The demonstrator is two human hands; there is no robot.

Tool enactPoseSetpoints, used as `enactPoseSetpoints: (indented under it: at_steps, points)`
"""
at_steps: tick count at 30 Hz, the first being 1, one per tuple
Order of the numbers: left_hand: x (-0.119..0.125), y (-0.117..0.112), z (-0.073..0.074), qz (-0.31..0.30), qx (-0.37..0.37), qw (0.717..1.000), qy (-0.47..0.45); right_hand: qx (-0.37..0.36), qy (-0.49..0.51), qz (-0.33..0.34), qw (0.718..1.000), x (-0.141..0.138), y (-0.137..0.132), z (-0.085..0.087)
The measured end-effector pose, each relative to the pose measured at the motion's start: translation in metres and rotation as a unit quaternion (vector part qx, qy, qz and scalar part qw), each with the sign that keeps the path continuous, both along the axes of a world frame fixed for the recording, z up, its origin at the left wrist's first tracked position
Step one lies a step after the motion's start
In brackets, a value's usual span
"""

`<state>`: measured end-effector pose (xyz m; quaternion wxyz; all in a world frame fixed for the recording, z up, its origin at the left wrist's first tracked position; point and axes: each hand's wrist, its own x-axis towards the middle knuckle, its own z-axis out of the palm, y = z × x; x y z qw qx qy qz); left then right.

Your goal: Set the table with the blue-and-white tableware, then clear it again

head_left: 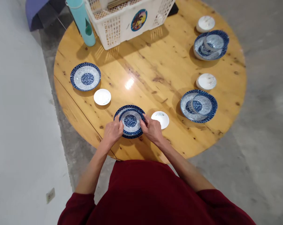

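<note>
Both my hands grip a small stack of blue-patterned plates (130, 121) near the front edge of the round wooden table (155, 72). My left hand (112, 132) pinches the stack's left rim, fingers closed on it. My right hand (151, 129) holds the right rim the same way. The upper plate sits slightly offset on the one below it. A small white dish (160, 119) lies just right of my right hand, and another white dish (102, 97) lies up and left of the stack.
A single blue plate (85, 76) lies at the left. Two blue plates with bowls (199, 105) (211, 44) and two white dishes (206, 81) (205, 23) sit at the right. A white plastic basket (129, 22) and teal bottle (82, 22) stand at the back.
</note>
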<state>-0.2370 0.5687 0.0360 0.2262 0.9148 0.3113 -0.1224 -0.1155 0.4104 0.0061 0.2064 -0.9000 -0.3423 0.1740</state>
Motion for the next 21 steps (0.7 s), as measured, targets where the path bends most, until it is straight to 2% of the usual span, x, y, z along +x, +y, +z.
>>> enactPoseSetpoints:
  at_steps: [3, 7, 13, 17, 19, 21]
  points:
    - [0.005, -0.002, -0.001, -0.028, 0.037, 0.998, 0.053, -0.057, -0.010, -0.009, 0.998, -0.001, 0.003, -0.002]
    - [0.011, 0.001, 0.001, -0.050, 0.085, 0.990, 0.099, -0.119, 0.007, -0.008, 0.993, -0.001, 0.011, 0.006]
    - [0.018, 0.008, -0.001, -0.044, 0.099, 0.990, 0.086, -0.153, 0.031, 0.019, 0.988, 0.006, 0.021, 0.014]
    - [0.019, 0.016, -0.001, -0.045, 0.105, 0.990, 0.083, -0.149, 0.038, 0.028, 0.988, 0.010, 0.024, 0.016]
    - [0.018, 0.020, -0.004, -0.041, 0.100, 0.991, 0.073, -0.119, 0.046, 0.023, 0.992, 0.013, 0.024, 0.016]
    - [0.017, 0.024, -0.012, -0.028, 0.059, 0.997, 0.049, -0.074, 0.065, 0.005, 0.995, 0.014, 0.023, 0.014]
